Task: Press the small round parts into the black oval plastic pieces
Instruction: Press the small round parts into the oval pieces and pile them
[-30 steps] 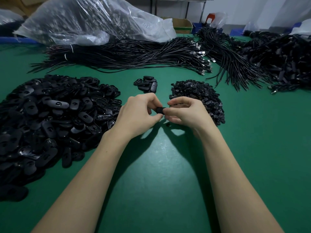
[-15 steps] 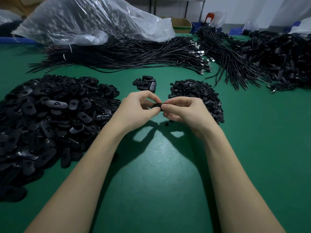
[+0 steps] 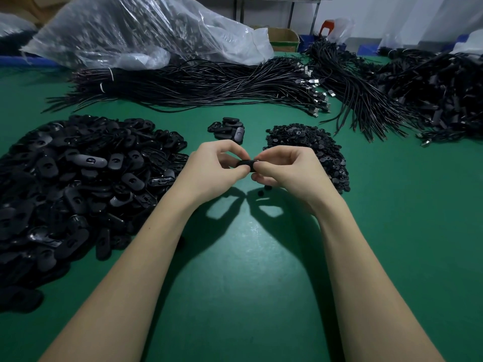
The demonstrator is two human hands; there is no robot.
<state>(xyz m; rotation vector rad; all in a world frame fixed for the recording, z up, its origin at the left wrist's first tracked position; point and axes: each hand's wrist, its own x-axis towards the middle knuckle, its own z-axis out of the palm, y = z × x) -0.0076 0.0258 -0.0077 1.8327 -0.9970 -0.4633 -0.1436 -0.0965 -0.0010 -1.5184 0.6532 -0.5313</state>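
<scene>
Pressing: both hands are meeting above the green tabletop [image 3: 235, 270], working one black oval piece [image 3: 245, 163] between them.
Left hand [image 3: 211, 169]: is pinching the near-left end of the oval piece, thumb and curled fingers clamped on it.
Right hand [image 3: 285, 171]: is gripping the opposite end, fingertips bearing on the piece; the small round part itself is hidden under the fingers, so seating cannot be confirmed.
Supply, ovals: a large heap of oval pieces [image 3: 78, 184] is lying at the left, apparently still awaiting parts.
Supply, round parts: a pile of small round parts [image 3: 308, 145] is sitting just beyond the right hand.
Finished stock: a small cluster of oval pieces [image 3: 228, 128] is resting apart behind the hands, judged to be the completed lot.
Progress: only a handful appear done; the great bulk is remaining.
Surroundings: bundled black cables [image 3: 209, 84] and a clear plastic bag [image 3: 136, 30] are occupying the far side.
</scene>
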